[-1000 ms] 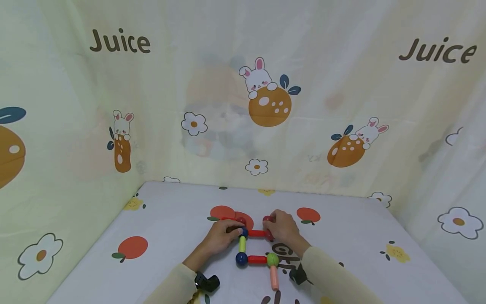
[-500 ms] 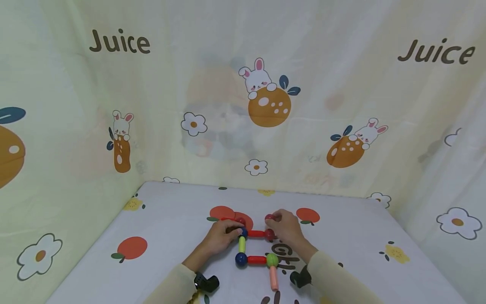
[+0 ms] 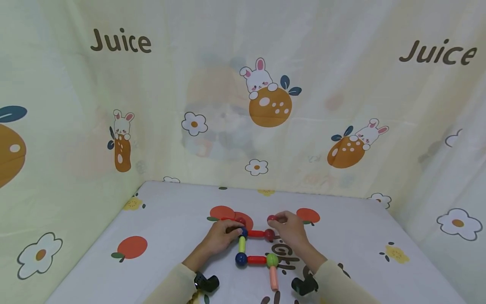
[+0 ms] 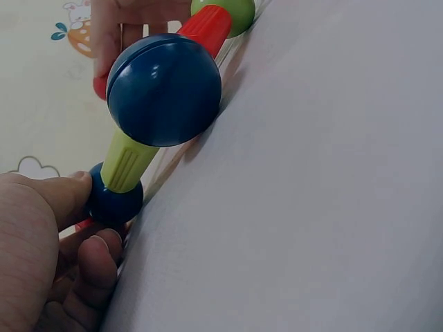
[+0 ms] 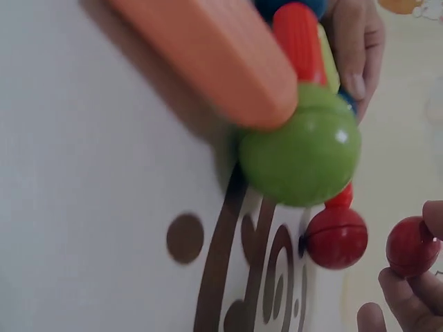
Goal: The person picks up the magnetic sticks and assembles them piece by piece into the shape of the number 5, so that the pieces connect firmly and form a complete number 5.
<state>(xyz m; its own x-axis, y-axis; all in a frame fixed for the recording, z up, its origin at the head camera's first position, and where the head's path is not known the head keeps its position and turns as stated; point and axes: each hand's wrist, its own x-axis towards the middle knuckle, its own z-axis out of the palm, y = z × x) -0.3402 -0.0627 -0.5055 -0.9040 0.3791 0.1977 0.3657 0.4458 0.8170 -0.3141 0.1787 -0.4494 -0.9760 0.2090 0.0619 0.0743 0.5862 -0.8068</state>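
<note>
My left hand (image 3: 220, 235) grips the far blue ball (image 4: 114, 200) of a magnetic ball-and-rod build, thumb on one side and fingers on the other. A yellow-green rod (image 3: 242, 245) links it to the near blue ball (image 3: 241, 259). From the far ball a red rod (image 3: 256, 233) runs right to a red ball (image 3: 269, 234). Another red rod (image 3: 257, 260) joins the near blue ball to a green ball (image 3: 272, 260), which bears an orange-pink rod (image 3: 274, 278). My right hand (image 3: 291, 230) pinches a loose red ball (image 5: 412, 246), apart from the build.
Just beyond my left hand lies another red ball (image 3: 241, 221), with a red piece beside it, partly hidden. A white printed cloth (image 3: 178, 207) covers the table. Patterned curtains (image 3: 212, 84) stand behind and at both sides.
My right hand has shifted slightly right with the loose red ball, uncovering the red ball on the rod's end. My left hand keeps its hold on the blue ball.
</note>
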